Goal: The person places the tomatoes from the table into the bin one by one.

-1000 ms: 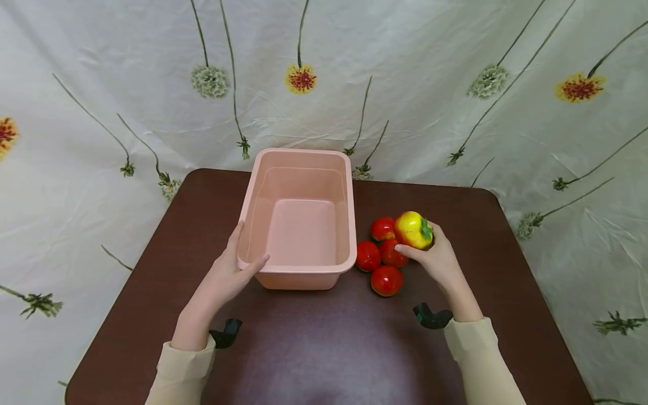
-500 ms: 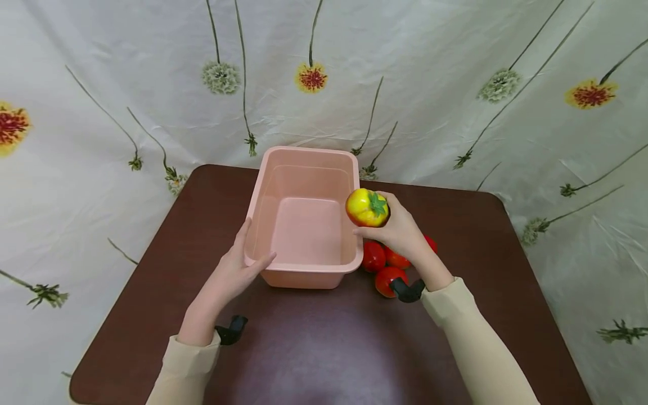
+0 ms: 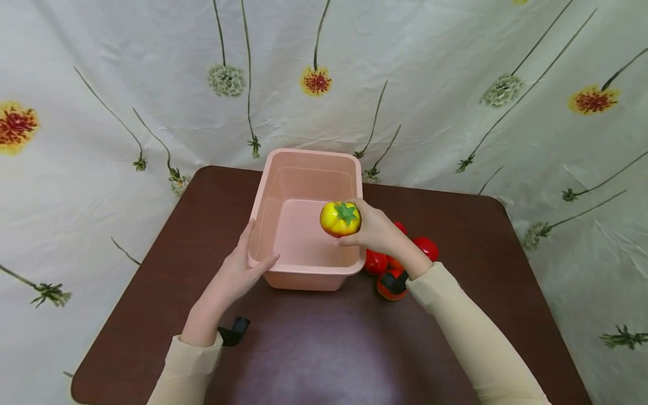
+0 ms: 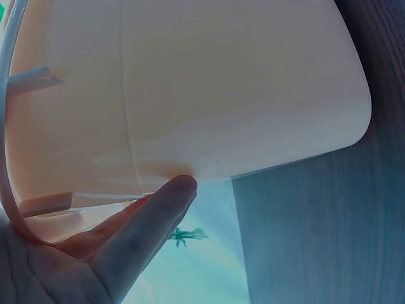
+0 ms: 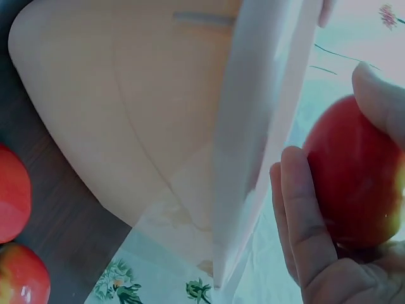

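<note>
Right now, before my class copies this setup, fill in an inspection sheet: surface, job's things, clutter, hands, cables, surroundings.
Surface: dark brown table, glossy in front.
Job's things: yellow-and-red fruit held over the pink bin; red fruits right of it, some partly hidden.
Clutter: nothing seen.
Hands: left hand touches the bin's near left corner; right hand grips the fruit; black piece near each wrist.
Cables: nothing seen.
Surroundings: floral cloth behind and beside the table.

The tub [image 3: 304, 269] looks like smooth plastic; the yellow-and-red fruit [image 3: 334, 218] and red fruits [image 3: 426, 248] are glossy. The worktop [image 3: 314, 349] seems wood-grained; the backdrop [image 3: 430, 95], creased cloth.
</note>
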The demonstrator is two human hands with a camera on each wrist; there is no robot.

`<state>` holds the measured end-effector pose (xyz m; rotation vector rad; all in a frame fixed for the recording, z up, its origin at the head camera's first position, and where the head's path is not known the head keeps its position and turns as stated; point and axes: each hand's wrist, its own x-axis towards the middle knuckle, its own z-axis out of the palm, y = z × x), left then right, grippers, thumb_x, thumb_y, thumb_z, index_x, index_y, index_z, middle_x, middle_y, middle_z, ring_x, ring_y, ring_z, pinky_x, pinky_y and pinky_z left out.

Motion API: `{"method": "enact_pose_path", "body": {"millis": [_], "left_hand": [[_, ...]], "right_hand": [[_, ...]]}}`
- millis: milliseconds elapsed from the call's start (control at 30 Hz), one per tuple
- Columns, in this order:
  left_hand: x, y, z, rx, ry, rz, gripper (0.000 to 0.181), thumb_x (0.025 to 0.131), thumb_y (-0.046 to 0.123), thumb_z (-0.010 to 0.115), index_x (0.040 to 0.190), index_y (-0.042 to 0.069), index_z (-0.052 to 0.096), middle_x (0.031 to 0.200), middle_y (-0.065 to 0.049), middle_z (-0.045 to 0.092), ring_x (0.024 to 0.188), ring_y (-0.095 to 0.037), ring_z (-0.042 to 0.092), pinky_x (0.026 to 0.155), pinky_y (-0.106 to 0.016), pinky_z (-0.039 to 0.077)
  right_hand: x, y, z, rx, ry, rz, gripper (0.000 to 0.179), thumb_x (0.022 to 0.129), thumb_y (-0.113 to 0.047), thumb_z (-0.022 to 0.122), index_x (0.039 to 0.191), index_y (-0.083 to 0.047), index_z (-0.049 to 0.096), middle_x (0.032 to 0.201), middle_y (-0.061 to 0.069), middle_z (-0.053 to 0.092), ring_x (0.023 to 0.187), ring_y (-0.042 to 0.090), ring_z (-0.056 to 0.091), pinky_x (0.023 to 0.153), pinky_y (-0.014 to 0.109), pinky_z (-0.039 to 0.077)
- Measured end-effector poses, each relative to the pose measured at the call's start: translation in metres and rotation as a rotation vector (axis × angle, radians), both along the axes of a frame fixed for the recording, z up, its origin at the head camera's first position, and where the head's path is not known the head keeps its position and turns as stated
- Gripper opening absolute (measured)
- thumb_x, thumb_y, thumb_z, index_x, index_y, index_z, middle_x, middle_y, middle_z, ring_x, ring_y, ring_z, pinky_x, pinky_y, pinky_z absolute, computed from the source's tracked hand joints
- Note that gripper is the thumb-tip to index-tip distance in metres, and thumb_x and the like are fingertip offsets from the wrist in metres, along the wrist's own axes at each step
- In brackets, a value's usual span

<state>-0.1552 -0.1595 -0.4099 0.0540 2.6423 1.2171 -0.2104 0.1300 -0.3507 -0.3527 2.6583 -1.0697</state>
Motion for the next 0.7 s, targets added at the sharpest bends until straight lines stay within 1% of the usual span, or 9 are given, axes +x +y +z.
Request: {"method": "enact_pose_path", "body": {"millis": [167, 333, 433, 533, 700], "left_hand": [[0.0, 0.001, 0.001, 0.002, -0.001, 0.002, 0.102, 0.092, 0.058, 0.057, 0.159, 0.021, -0.011, 0.164, -0.022, 0.009, 0.146, -0.046, 0.023, 0.112, -0.066, 0.028], [0.0, 0.0, -0.002, -0.004, 0.004, 0.004, 0.102, 0.092, 0.058, 0.057, 0.159, 0.021, -0.01, 0.164, -0.021, 0.009, 0.146, -0.047, 0.024, 0.112, -0.066, 0.028], [0.0, 0.0, -0.003, -0.008, 0.01, 0.003, 0.101, 0.093, 0.058, 0.057, 0.159, 0.02, -0.009, 0.164, -0.022, 0.01, 0.146, -0.047, 0.024, 0.112, -0.065, 0.028], [0.0, 0.0, -0.002, -0.011, 0.019, 0.003, 0.1, 0.093, 0.057, 0.057, 0.159, 0.019, -0.008, 0.164, -0.022, 0.011, 0.145, -0.047, 0.025, 0.112, -0.065, 0.029], [0.0, 0.001, -0.001, -0.012, 0.027, 0.006, 0.099, 0.094, 0.054, 0.058, 0.159, 0.019, -0.007, 0.164, -0.023, 0.011, 0.145, -0.047, 0.026, 0.112, -0.064, 0.029]], "right_hand": [[-0.004, -0.008, -0.003, 0.031, 0.001, 0.094, 0.074, 0.075, -0.021, 0.086, 0.135, -0.008, 0.044, 0.125, 0.01, 0.059, 0.113, 0.026, 0.057, 0.098, 0.042, 0.052], [-0.006, -0.016, -0.005, 0.129, 0.023, 0.206, 0.072, 0.072, -0.017, 0.088, 0.131, -0.005, 0.047, 0.125, 0.01, 0.056, 0.113, 0.026, 0.056, 0.1, 0.04, 0.051], [-0.006, -0.02, -0.007, 0.187, 0.035, 0.254, 0.072, 0.071, -0.014, 0.088, 0.129, -0.002, 0.046, 0.122, 0.012, 0.057, 0.111, 0.027, 0.057, 0.099, 0.038, 0.051], [-0.005, -0.023, -0.009, 0.242, 0.025, 0.27, 0.072, 0.071, -0.01, 0.087, 0.129, -0.001, 0.045, 0.118, 0.014, 0.059, 0.108, 0.028, 0.058, 0.098, 0.038, 0.052], [-0.003, -0.029, -0.009, 0.395, -0.016, 0.271, 0.07, 0.073, -0.011, 0.085, 0.13, -0.005, 0.044, 0.112, 0.013, 0.06, 0.101, 0.027, 0.059, 0.09, 0.036, 0.054]]}}
